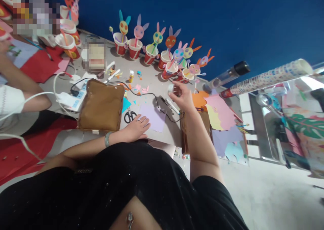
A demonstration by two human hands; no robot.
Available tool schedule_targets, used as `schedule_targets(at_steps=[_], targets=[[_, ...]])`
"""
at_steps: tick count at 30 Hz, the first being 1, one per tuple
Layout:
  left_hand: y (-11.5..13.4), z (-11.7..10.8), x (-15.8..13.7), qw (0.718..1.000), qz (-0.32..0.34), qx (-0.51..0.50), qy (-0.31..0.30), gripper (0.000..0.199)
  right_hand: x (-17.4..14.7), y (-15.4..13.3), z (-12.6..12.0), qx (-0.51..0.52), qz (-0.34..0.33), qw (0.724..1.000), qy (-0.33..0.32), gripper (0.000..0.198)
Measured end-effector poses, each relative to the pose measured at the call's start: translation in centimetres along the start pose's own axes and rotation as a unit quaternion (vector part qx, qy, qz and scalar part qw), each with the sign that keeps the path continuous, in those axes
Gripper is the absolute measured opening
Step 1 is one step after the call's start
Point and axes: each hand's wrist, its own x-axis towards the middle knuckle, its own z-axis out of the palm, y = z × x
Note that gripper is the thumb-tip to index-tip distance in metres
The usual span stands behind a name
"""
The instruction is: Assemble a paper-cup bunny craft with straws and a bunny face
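Observation:
My left hand [136, 127] lies flat at the near edge of a light purple paper sheet [154, 118], fingers stretched out. Scissors with black handles [130, 116] rest just beyond it, by a piece of blue paper [125, 105]. Over the far right part of the table, my right hand [182, 96] pinches a small whitish object [170, 88] whose kind I cannot make out. Below that hand are a white pen-like tool [173, 106] and a black cable [141, 94].
Red paper cups [150, 56] with paper rabbit figures line the blue wall. A brown cushion-like pad [101, 105] and a power strip [79, 100] are left. Coloured paper [220, 111] and a long stack of cups [273, 74] are right. Another person's arm [22, 81] reaches in from the left.

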Motion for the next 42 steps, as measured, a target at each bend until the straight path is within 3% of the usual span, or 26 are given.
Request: schedule_targets(at_steps=[7, 16, 29, 34, 42], targets=[[0.9, 0.7, -0.8, 0.999, -0.007, -0.027, 0.02, 0.051, -6.6, -2.7, 5.4, -0.02, -0.025, 0.994, -0.103, 0.06], [1.9, 2.5, -1.6, 0.996, -0.035, -0.03, 0.07, 0.049, -8.4, -2.9, 9.8, -0.09, -0.006, 0.99, -0.11, 0.064], [1.8, 2.1, -1.7, 0.995, -0.036, -0.045, 0.084, 0.049, -10.1, -2.0, 10.9, -0.041, 0.04, 0.997, -0.052, 0.069], [1.8, 2.0, -1.7, 0.994, -0.029, -0.044, 0.097, 0.05, -10.1, -2.0, 11.2, -0.025, 0.061, 0.998, -0.02, 0.06], [1.8, 1.9, -1.6, 0.993, -0.037, -0.061, 0.097, 0.048, -9.3, -2.6, 10.8, -0.061, 0.056, 0.995, -0.058, 0.065]])
